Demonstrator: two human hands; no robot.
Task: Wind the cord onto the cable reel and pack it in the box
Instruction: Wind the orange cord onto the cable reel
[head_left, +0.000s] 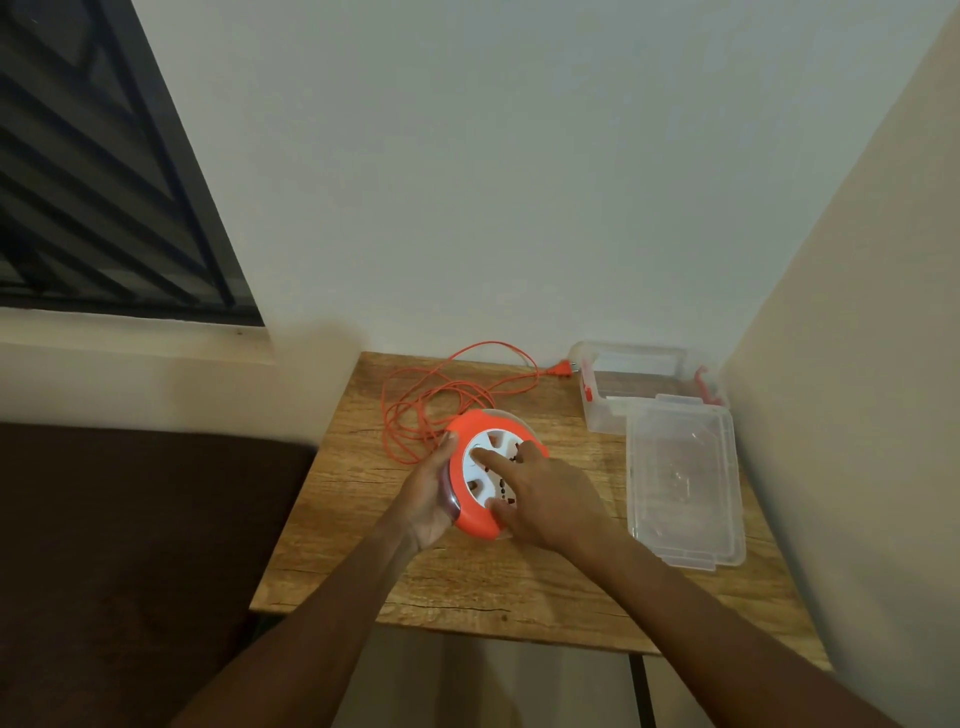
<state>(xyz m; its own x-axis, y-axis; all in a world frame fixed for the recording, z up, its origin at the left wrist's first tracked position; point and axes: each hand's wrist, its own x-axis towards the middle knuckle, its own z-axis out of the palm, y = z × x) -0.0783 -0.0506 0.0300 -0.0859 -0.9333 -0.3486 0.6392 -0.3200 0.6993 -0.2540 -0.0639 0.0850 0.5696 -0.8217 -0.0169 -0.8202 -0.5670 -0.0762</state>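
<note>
Left hand (428, 501): it cups the left rim of the cable reel (485, 475) from the side, palm against the edge, thumb up near the top of the rim.
Right hand (545, 501): it lies on the reel's face, fingers spread; the index finger presses into the white centre and the thumb touches the lower orange edge. It is not closed around anything.
Cable reel: orange ring with white socket face, tilted toward the camera, between both hands, above the wooden table (467, 582).
Cord (415, 405): orange, in loose loops on the table behind the reel; its plug (561, 370) lies near the wall.
Box (631, 382): clear, open, at the far right corner of the table, well apart from the hands.
Lid (683, 475): clear, flat on the table, just in front of the box, to the right of the right hand.
</note>
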